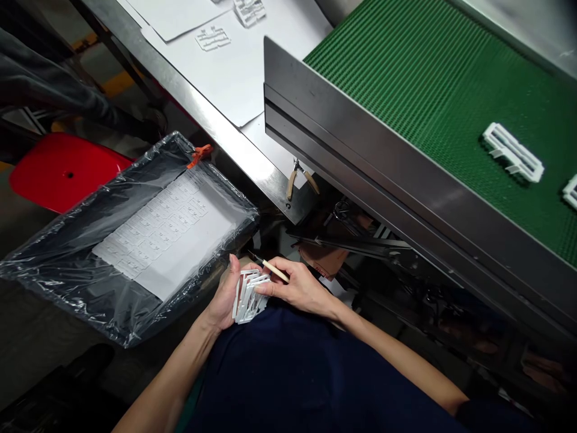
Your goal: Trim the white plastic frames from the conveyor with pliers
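Note:
Close to my body, my left hand (224, 299) is wrapped around a small stack of white plastic frames (247, 300). My right hand (300, 287) pinches the upper right side of that stack between thumb and fingers. A thin tool with a pale handle (276, 271) and a dark, narrow tip is also held in the right hand, pointing up and left; its exact kind is not clear. To the left, rows of similar white pieces (148, 228) lie on a white sheet in a plastic-lined dark tray (58, 264).
An orange clamp (199, 156) grips the tray's far corner beside a red stool (67, 171). Side cutters (300, 179) lie on the metal table edge (216, 114). At right, a green conveyor belt (419, 78) behind a metal side wall (360, 132) carries a white part (514, 153).

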Available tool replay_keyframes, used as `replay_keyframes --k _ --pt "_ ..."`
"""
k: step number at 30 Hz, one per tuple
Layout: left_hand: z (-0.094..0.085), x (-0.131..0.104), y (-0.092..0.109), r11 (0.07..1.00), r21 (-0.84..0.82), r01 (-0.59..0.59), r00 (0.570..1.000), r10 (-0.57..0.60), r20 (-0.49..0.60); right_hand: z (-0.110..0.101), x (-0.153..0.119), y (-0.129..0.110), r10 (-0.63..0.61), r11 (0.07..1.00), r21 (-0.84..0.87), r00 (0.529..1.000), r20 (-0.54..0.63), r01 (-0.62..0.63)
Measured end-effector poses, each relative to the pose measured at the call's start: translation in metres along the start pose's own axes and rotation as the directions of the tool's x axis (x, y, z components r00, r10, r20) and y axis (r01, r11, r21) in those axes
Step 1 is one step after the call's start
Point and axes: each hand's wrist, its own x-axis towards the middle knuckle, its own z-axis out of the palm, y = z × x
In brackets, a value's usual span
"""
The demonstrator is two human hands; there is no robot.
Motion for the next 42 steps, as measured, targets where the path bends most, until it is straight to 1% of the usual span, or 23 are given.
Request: replay_keyframes --k 4,7,9,10,13,16,18,21,23,25,27,29,31,33,36,38,42 --pt "-0.002 -0.002 0.006 0.988 0.134 -0.076 0.997 0.075 0.008 0.0 -0.001 0.0 -0.065 0.993 -0.102 0.998 -0.005 0.065" --pt "-0.005 -0.003 0.016 0.965 0.203 -0.163 0.986 0.166 0.004 0.001 0.0 0.002 -0.067 0.995 -0.079 0.998 0.022 0.068" --pt "-0.004 -0.004 0.021 0.952 0.214 -0.217 0.975 0.22 0.01 0.001 0.0 0.005 -0.08 0.996 -0.044 0.996 0.031 0.081" --pt "-0.002 -0.004 0.022 0.952 0.206 -0.227 0.973 0.228 0.018 0.001 0.001 0.006 -0.086 0.996 -0.029 0.996 0.029 0.087" --pt "0.005 -0.003 0.018 0.973 0.127 -0.195 0.981 0.193 0.024 0.001 0.001 0.008 -0.09 0.996 -0.019 0.996 0.004 0.09" --pt "0.012 -0.004 0.012 0.985 0.049 -0.165 0.986 0.166 -0.018 0.002 0.0 0.007 -0.094 0.996 -0.019 0.993 -0.066 0.093" --pt "0.015 -0.005 0.011 0.985 0.066 -0.159 0.986 0.162 -0.046 0.003 -0.001 0.005 -0.12 0.993 -0.019 0.989 -0.086 0.119" --pt "0.015 -0.006 0.012 0.985 0.114 -0.129 0.987 0.138 -0.075 0.003 0.0 0.002 -0.168 0.986 -0.009 0.985 -0.046 0.168" --pt "0.014 -0.006 0.013 0.988 0.119 -0.101 0.99 0.112 -0.088 0.004 0.0 0.001 -0.162 0.987 -0.003 0.986 -0.028 0.162" --pt "0.012 -0.006 0.013 0.989 0.116 -0.092 0.991 0.103 -0.089 0.005 0.0 0.0 -0.12 0.993 -0.011 0.992 -0.044 0.12" --pt "0.009 -0.007 0.012 0.987 0.111 -0.118 0.992 0.123 -0.035 0.007 -0.001 0.0 -0.084 0.996 -0.047 0.992 -0.089 0.08" --pt "0.006 -0.008 0.011 0.982 0.127 -0.139 0.989 0.131 0.071 0.008 -0.001 0.001 -0.077 0.991 -0.117 0.985 -0.154 0.059" --pt "0.005 -0.009 0.01 0.975 0.182 -0.126 0.984 0.099 0.149 0.007 0.0 0.002 -0.082 0.982 -0.18 0.979 -0.187 0.048" --pt "0.004 -0.009 0.01 0.968 0.234 -0.086 0.986 0.05 0.158 0.004 0.002 0.003 -0.085 0.981 -0.186 0.982 -0.167 0.053" --pt "0.005 -0.009 0.011 0.968 0.245 -0.05 0.991 0.016 0.135 -0.004 0.006 0.001 -0.104 0.987 -0.134 0.992 -0.074 0.093" --pt "0.007 -0.008 0.012 0.967 0.244 -0.072 0.992 0.045 0.116 -0.008 0.007 -0.001 -0.083 0.987 -0.141 0.996 -0.029 0.078" --pt "0.008 -0.009 0.012 0.956 0.251 -0.15 0.989 0.143 0.048 -0.013 0.009 -0.002 -0.011 0.974 -0.227 1.0 -0.007 0.009"
